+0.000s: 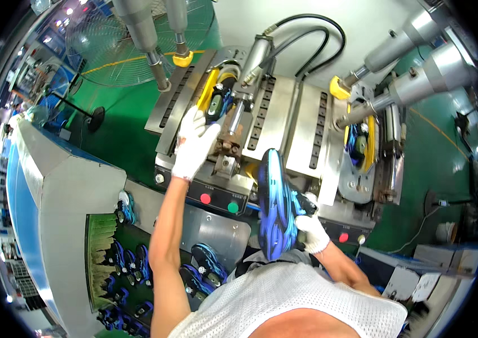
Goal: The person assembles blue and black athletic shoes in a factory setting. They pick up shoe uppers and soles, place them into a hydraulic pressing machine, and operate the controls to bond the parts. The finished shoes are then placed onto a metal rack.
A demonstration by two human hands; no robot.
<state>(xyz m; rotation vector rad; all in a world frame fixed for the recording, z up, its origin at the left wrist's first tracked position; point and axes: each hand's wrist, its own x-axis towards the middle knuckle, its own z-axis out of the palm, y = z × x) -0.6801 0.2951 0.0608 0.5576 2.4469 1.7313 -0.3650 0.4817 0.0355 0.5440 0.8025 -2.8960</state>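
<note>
A blue and purple sports shoe with a dark sole stands on its length in front of my chest. My right hand, in a white glove, is closed on its side by the black shoe opening; some fingers are hidden. My left hand, also gloved, reaches to the left station of a metal press. Its fingers are stretched out and apart, beside a yellow pad and another dark shoe set in that station. At the right station, a blue shoe sits between yellow pads.
Cylinders hang over both stations. A red button and a green button are on the front panel. More shoes lie at lower left, several on a green rack. A grey cabinet stands left, a fan behind.
</note>
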